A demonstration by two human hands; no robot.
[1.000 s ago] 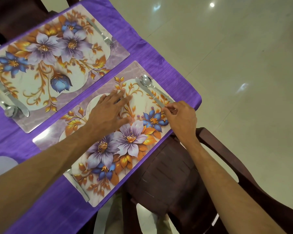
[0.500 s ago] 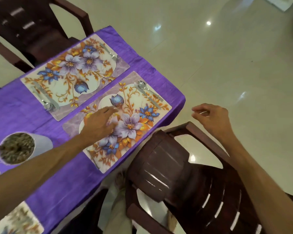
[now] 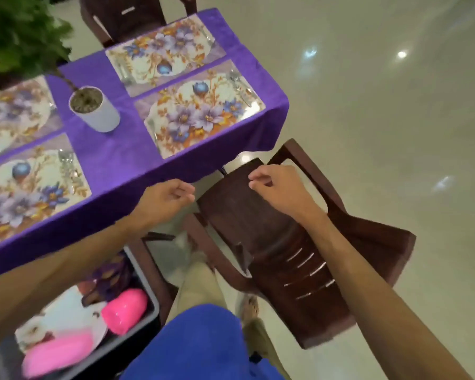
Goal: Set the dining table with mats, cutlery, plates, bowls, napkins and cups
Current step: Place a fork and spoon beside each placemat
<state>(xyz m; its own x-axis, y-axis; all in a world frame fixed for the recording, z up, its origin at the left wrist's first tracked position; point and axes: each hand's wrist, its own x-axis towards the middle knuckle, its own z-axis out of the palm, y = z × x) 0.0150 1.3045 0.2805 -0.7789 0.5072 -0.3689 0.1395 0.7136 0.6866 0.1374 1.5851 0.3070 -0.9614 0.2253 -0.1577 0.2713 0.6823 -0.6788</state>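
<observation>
head view: left hand (image 3: 167, 198) and right hand (image 3: 279, 189) loosely curled, empty, above brown chair (image 3: 299, 259)

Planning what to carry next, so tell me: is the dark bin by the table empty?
Not empty. The dark bin holds pink cups and a floral plate.

The table (image 3: 126, 160) wore a purple cloth, and four flowered mats lay flat on it: two side by side at the far end (image 3: 165, 56) (image 3: 200, 111), two nearer the left edge (image 3: 14, 111) (image 3: 30, 187). Blurred cutlery (image 3: 240, 87) rested on the mats' ends. Between the pairs stood a white pot (image 3: 96, 111) holding a green plant.
</observation>
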